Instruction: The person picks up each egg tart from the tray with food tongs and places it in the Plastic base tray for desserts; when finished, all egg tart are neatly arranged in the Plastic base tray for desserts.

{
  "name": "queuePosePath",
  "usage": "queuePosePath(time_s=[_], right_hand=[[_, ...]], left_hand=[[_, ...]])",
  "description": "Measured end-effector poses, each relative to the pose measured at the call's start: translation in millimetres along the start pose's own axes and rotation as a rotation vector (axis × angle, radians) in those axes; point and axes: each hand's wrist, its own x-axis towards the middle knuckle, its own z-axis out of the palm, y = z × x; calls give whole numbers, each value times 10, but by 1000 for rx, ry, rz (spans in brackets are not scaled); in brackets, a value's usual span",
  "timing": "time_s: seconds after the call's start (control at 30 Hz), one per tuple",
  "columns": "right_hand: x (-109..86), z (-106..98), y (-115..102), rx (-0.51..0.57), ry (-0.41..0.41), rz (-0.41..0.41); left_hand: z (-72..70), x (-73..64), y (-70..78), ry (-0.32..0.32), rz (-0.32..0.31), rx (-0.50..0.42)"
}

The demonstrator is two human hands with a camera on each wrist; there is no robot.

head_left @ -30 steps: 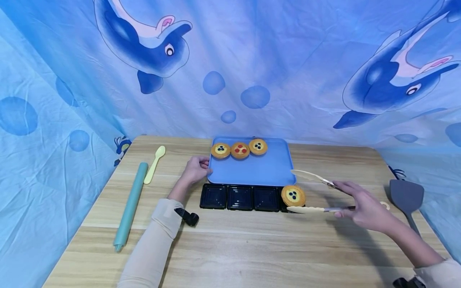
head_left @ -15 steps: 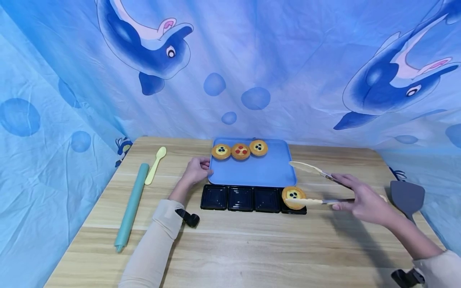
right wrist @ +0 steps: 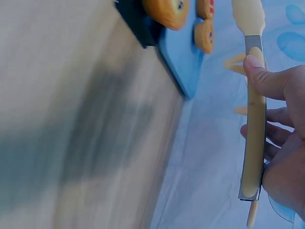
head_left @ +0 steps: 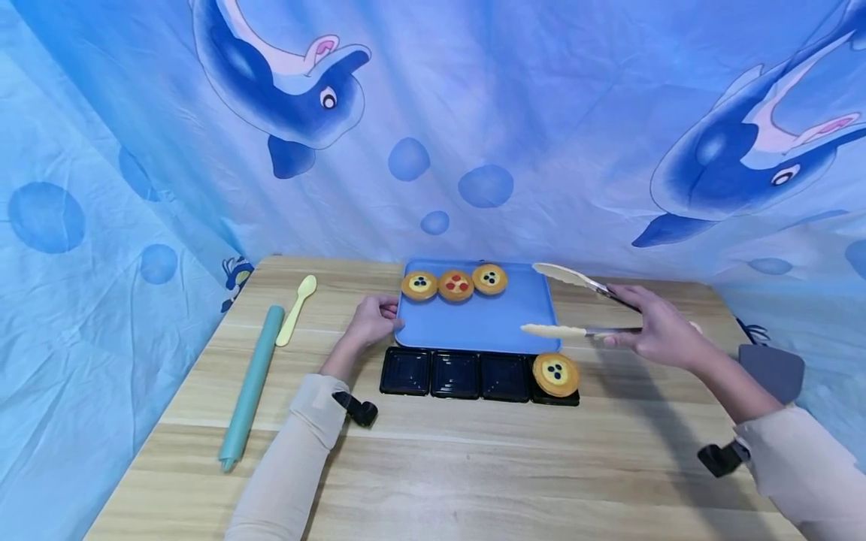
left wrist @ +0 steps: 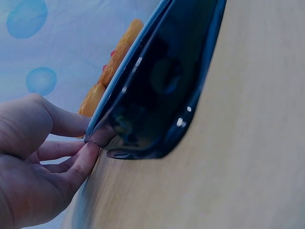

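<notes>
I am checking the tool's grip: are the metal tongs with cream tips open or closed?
Open: the tongs, held in the right hand, have their two cream tips spread apart, with nothing gripped between.

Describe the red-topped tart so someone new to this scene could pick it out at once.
On the wooden table, find the blue tray, just beyond the row of black compartments. In its far half, left of centre, the red-topped tart sits between a left neighbour and a right neighbour. It alone is dotted red; they are dotted dark.
</notes>
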Motion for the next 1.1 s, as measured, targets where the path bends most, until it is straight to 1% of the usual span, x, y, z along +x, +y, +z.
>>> queuePosePath(time_s=[0.13, 0.2, 0.3, 0.4, 0.53, 0.67, 0.83, 0.93, 1.1], right_hand=[[209, 11, 47, -5, 14, -14], [304, 27, 65, -4, 5, -17], [431, 78, 84, 17, -15, -1], [547, 180, 103, 53, -34, 26], [706, 371, 128, 87, -54, 53], [845, 518, 155, 80, -63, 64], [961, 598, 186, 68, -71, 86], [996, 631, 208, 82, -74, 97], [1035, 696, 244, 69, -82, 108]], left_hand=[[17, -8, -1, 0, -9, 1], [20, -2, -6, 2, -11, 1], [17, 3, -1, 7, -12, -1], [5, 3, 8, 7, -12, -7], [-14, 4, 5, 11, -10, -8], [-14, 4, -11, 14, -3, -5], [-4, 5, -25, 19, -3, -14], [-2, 9, -27, 19, -7, -14], [-2, 18, -36, 18, -10, -9]])
